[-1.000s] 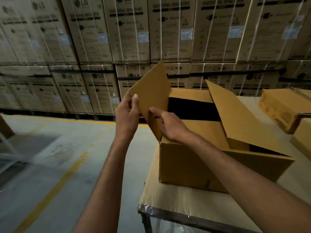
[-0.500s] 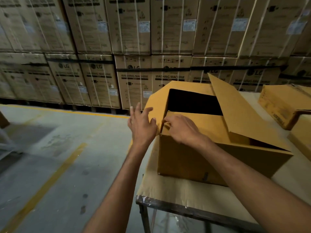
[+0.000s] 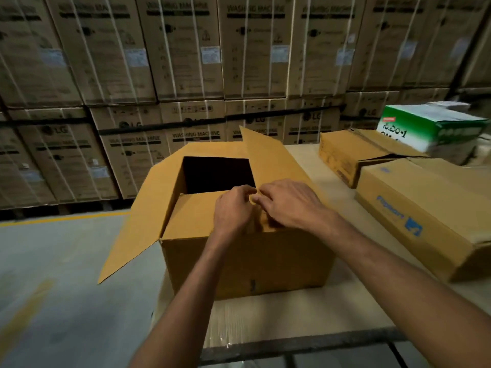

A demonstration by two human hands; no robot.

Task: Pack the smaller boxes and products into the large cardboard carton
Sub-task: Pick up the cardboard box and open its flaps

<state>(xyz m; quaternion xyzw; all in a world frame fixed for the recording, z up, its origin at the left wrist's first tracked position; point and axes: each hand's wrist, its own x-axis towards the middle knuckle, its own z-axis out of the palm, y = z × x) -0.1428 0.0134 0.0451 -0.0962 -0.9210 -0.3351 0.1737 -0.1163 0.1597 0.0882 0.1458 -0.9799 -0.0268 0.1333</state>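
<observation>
On the table, at its near left corner: the large carton stands upright with its front wall toward the camera. Its top is partly open onto a dark inside where nothing can be made out.
Near flap: the near flap is folded inward and lies roughly level over the front half of the opening.
Other flaps: the left flap splays outward and down past the table's edge, over the floor. The right flap stands raised on a slant, and the far flap tilts away.
Left hand: the left hand sits on the near flap at its free edge. Its grip is closed, with the fingers curled over that edge.
Right hand: the right hand lies just beside the left, back upward. Its bent fingertips come down at the same edge, close to the left hand's. Whether this grip pinches the cardboard or only presses on it cannot be told.
Smaller boxes: right of the carton and apart from it lies a long brown box with blue print. Behind it is a small brown box with loose top flaps, and farther back a green and white box.
Table: the table is topped with pale sheeting.
Beyond: the grey floor carries a yellow line. Behind it rises a wall of strapped washing-machine cartons.
</observation>
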